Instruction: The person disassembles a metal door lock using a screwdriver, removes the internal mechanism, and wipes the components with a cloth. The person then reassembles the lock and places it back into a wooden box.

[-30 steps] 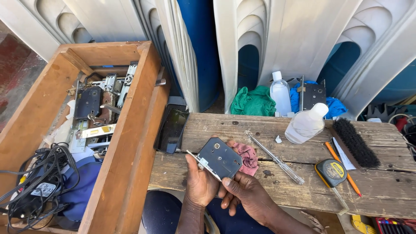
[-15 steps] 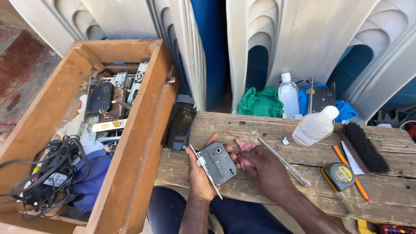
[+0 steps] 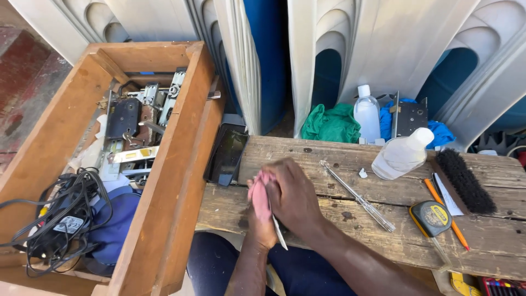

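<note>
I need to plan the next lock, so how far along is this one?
Done: the lock is out of the wooden box and on the bench, with the screwdriver laid down beside it. In hand: the left hand holds the lock, mostly hidden, while the right hand presses a pink cloth on it. Left: more locks sit in the box; how clean this one is cannot be seen.

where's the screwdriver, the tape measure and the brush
screwdriver (image 3: 357, 195), head view, middle of its clear shaft
tape measure (image 3: 431, 217), head view, centre of its round case
brush (image 3: 464, 180), head view, middle of its black bristles
</note>
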